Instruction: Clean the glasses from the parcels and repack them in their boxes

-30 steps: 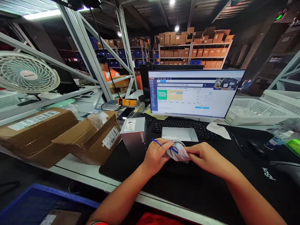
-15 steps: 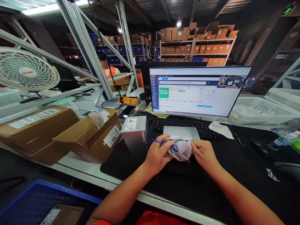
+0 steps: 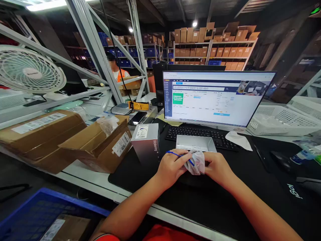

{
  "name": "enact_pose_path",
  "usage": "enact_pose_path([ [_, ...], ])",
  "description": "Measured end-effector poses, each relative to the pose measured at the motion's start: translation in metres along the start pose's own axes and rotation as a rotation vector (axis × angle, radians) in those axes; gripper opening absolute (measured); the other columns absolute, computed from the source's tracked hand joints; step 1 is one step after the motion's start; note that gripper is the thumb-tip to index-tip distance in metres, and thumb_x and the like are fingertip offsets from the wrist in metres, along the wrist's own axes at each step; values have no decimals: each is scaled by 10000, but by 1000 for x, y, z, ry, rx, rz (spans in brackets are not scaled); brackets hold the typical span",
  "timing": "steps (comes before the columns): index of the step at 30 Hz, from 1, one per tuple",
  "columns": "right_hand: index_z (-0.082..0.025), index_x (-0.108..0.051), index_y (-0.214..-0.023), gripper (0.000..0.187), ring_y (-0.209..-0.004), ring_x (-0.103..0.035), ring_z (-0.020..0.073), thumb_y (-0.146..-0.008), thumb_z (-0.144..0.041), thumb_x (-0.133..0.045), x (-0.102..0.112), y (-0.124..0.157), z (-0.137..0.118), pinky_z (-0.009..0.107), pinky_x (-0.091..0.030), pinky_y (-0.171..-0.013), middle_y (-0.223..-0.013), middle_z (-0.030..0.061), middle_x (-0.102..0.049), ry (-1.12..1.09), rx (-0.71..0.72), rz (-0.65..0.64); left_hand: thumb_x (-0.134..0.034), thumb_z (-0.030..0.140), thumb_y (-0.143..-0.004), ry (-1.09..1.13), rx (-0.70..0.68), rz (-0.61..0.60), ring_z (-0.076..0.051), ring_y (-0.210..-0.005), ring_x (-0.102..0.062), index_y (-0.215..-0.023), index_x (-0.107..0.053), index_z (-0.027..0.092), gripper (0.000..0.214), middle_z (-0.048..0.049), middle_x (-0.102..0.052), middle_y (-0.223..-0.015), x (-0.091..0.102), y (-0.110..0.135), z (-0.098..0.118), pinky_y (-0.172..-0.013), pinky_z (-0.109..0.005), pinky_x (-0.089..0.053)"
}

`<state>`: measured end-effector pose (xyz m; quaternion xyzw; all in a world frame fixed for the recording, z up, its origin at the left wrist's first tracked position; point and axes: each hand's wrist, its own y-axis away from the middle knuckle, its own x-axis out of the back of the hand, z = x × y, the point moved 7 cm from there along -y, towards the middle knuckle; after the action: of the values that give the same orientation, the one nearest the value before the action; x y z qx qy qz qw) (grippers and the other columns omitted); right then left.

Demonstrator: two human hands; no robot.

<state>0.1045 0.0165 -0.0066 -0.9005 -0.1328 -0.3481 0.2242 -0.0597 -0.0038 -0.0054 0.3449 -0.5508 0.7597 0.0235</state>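
Note:
A small pale grey drawstring pouch (image 3: pixel 197 163) is gripped between both hands above the black desk mat. My left hand (image 3: pixel 171 167) closes on its left side, where a blue cord (image 3: pixel 175 153) sticks out over the fingers. On the other side, my right hand (image 3: pixel 217 167) pinches the pouch with bent fingers. What the pouch contains is hidden. Just behind the hands sits an open silver-grey box (image 3: pixel 209 143) with printed matter inside. A tall box (image 3: pixel 145 142), silver fading to dark red, stands upright to the left with a label on top.
Opened cardboard boxes (image 3: pixel 100 147) line the left of the desk. A keyboard (image 3: pixel 170 133) and monitor (image 3: pixel 218 100) are behind the open box. A mouse (image 3: pixel 282 162) and bottle (image 3: pixel 301 155) lie right. A blue crate (image 3: pixel 50 197) is low left; a co-worker (image 3: pixel 120 73) is beyond the frame.
My right hand has moved in closer to my left, and the pouch is bunched up smaller between them. The whole view has shifted slightly.

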Motion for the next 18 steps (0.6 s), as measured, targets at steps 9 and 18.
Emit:
enact_pose_path([
  [9, -207, -778, -910, 198, -843, -726, 249, -828, -271, -609, 52, 3, 19, 312, -533, -746, -909, 52, -790, -3, -32, 484, -603, 329, -965, 128, -90, 34, -264, -1253, -615, -1435, -501, 258, 486, -121, -657, -1325, 15, 1, 4, -1212, -603, -275],
  [18, -202, -780, -896, 161, -799, -729, 225, -811, -244, -649, 72, 7, 15, 301, -554, -726, -857, 23, -787, -154, 50, 618, -531, 684, -913, 1080, 990, 131, -257, -1006, -690, -1368, -556, 194, 669, -172, -612, -1339, -27, 24, -50, -772, -371, -606],
])
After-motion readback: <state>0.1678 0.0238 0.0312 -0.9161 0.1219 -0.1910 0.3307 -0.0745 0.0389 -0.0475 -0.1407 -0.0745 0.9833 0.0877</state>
